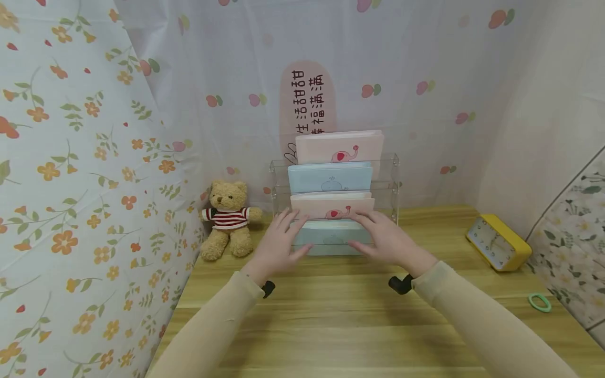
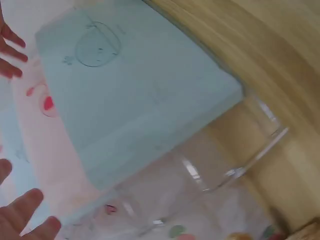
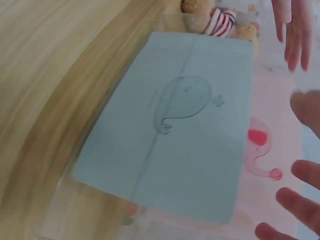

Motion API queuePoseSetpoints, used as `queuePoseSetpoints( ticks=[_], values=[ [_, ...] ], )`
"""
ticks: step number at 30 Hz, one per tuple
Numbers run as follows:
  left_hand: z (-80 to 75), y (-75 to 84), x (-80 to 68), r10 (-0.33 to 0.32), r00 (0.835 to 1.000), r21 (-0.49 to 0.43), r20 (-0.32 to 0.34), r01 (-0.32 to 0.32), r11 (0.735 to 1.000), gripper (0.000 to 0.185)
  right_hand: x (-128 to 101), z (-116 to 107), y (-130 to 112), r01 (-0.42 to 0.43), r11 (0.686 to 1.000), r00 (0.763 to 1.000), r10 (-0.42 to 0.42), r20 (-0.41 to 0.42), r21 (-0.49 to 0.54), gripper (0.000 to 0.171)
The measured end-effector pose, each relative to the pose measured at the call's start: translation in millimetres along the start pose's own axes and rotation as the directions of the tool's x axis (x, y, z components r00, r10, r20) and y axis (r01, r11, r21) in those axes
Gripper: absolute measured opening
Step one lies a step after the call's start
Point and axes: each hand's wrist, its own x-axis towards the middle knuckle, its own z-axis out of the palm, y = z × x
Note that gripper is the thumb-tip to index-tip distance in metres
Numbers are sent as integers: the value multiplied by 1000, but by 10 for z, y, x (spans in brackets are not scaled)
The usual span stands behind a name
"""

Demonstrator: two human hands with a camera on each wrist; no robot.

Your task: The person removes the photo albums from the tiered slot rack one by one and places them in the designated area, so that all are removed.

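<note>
On the wooden tabletop (image 1: 331, 315), the left hand (image 1: 276, 247) and right hand (image 1: 385, 239) hover with fingers spread before the front blue folder (image 1: 326, 239), lowest in the clear rack (image 1: 394, 178) at the back edge. Teddy bear (image 1: 228, 218) back-left, yellow clock (image 1: 496, 242) right, floral curtains (image 1: 71, 157) around.

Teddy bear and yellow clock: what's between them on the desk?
Head view: the clear tiered rack of pink and blue booklets, with the left hand and right hand at its front blue booklet.
</note>
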Motion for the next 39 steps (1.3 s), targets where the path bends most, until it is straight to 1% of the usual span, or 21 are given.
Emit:
queuePoseSetpoints(
  ticks=[2,4,6,7,9,11,12,14,16,18,19,21,24,25,28,31,32,34,36,37,39],
  values=[
    [88,-77,-50,-26,995,-57,-100,20,998,69,-4,51,50,-42,999,997,43,-57,13,64],
    [192,-148,-107,-77,981,-124,-179,55,991,65,-13,101,104,-88,995,990,92,-108,38,56],
    [295,-203,-162,-171,962,-199,-213,129,972,63,-22,148,153,-134,989,980,141,-141,60,52],
    [343,-225,-188,-228,951,-240,-210,176,955,63,-29,167,172,-154,985,975,165,-149,80,51],
    [430,-258,-232,-342,919,-328,-194,268,906,63,-45,199,203,-192,974,967,208,-147,119,52],
    [500,-282,-272,-450,879,-411,-160,355,839,65,-60,234,225,-223,964,961,243,-132,148,54],
    [536,-292,-288,-490,859,-445,-146,385,808,67,-67,254,238,-237,958,958,258,-123,162,56],
    [617,-317,-308,-549,826,-509,-127,420,751,68,-74,295,268,-256,947,953,281,-113,193,58],
    [692,-332,-323,-592,798,-567,-107,440,696,69,-77,341,301,-276,933,947,306,-103,229,60],
    [779,-351,-334,-621,778,-613,-100,444,654,68,-70,384,326,-293,919,940,327,-95,262,61],
    [815,-358,-337,-634,768,-643,-91,441,626,67,-64,400,333,-302,911,937,338,-89,281,62],
    [882,-380,-343,-653,754,-701,-71,428,571,66,-47,419,331,-318,891,930,359,-73,324,62],
    [953,-419,-358,-666,744,-762,-46,406,505,65,-15,455,310,-337,863,921,385,-58,377,61],
    [966,-425,-358,-667,744,-777,-37,399,487,65,-8,466,303,-340,856,918,392,-60,390,60],
    [1003,-431,-363,-670,741,-796,-37,384,467,61,8,508,277,-341,842,910,408,-79,418,59],
    [1047,-433,-374,-683,729,-802,-40,384,457,57,26,550,246,-343,822,896,432,-105,454,57],
    [1065,-433,-381,-688,725,-806,-37,386,450,56,30,565,233,-345,813,890,442,-112,468,56],
    [1093,-429,-402,-702,712,-808,-19,403,430,54,38,600,206,-349,792,875,467,-129,501,53],
    [1109,-414,-430,-715,699,-815,1,415,404,53,39,638,182,-347,771,862,487,-143,535,51],
    [1112,-404,-442,-723,691,-822,13,419,386,52,39,656,172,-344,763,856,494,-151,547,49],
    [1113,-384,-464,-732,681,-830,24,422,365,51,37,691,161,-343,746,846,509,-157,570,46]
  ],
)
